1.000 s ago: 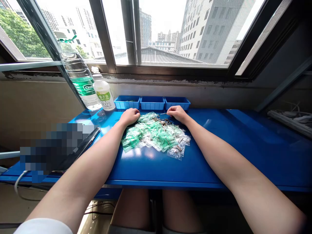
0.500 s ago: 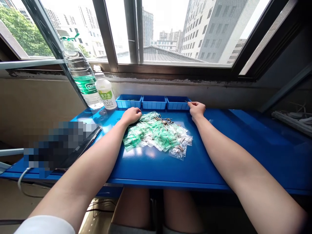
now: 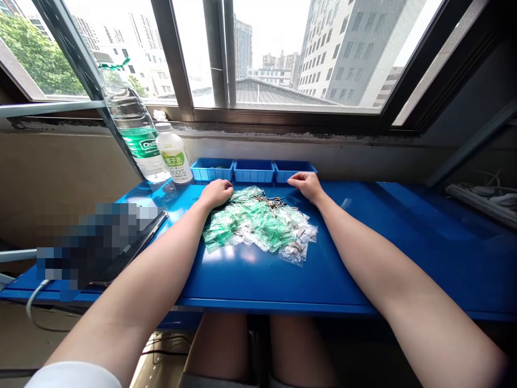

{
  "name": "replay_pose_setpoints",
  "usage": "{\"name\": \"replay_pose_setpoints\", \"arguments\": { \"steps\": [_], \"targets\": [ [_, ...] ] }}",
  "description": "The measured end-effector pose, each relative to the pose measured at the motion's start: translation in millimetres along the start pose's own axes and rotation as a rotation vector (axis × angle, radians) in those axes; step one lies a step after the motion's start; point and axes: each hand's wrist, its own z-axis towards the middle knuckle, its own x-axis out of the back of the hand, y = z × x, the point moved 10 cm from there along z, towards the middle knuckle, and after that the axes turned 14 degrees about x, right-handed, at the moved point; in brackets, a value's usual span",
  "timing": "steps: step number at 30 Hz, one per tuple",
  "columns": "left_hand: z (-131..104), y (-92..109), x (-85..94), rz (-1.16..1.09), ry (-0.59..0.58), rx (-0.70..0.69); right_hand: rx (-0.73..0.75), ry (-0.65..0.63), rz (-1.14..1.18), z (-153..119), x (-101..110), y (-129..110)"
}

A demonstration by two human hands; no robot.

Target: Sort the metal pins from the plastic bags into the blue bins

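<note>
A heap of small clear and green-tinted plastic bags (image 3: 258,223) lies on the blue table (image 3: 242,280), with dark and brassy screw-like pins (image 3: 274,202) loose on its far side and more inside some bags. My left hand (image 3: 217,193) rests at the heap's left far edge, fingers curled; what they hold, if anything, is hidden. Past the heap's far right side, just before the right blue bin (image 3: 283,173), my right hand (image 3: 307,186) hovers with fingertips drawn together. Nothing shows sticking out of them.
Two more blue bins, the middle one (image 3: 254,172) and the left one (image 3: 212,171), line the table's back; the left one has something greenish inside. A white bottle (image 3: 175,153) and a large water bottle (image 3: 137,129) stand left of them. A dark, partly blurred device (image 3: 133,248) lies at left.
My right hand has moved left from the right bin's corner toward the heap. The thin piece that stuck out of its fingertips no longer shows. My left hand has stayed in place.
</note>
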Motion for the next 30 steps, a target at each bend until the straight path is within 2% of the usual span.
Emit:
{"name": "replay_pose_setpoints", "arguments": {
  "steps": [2, 5, 11, 15, 23, 25, 30],
  "targets": [
    [0, 0, 0.3, 0.000, 0.003, 0.002, -0.007, -0.248, 0.048, -5, -30, -9],
    [0, -1, 0.1, -0.002, 0.005, 0.000, -0.003, -0.448, 0.027, -12, -49, -17],
    [1, -1, -0.3, -0.002, 0.004, -0.005, 0.010, -0.605, -0.015, -16, -59, -20],
    [0, 0, 0.2, -0.003, -0.001, 0.003, 0.037, -0.627, -0.042, -15, -61, -19],
    [-1, 1, 0.2, 0.001, -0.003, 0.000, -0.016, -0.531, 0.006, -14, -52, -15],
    [0, 1, 0.3, 0.005, -0.002, 0.000, -0.033, -0.415, 0.059, -10, -43, -12],
    [0, 0, -0.6, 0.000, -0.005, 0.002, -0.145, 0.012, 0.182, -2, -7, 15]
  ]
}}
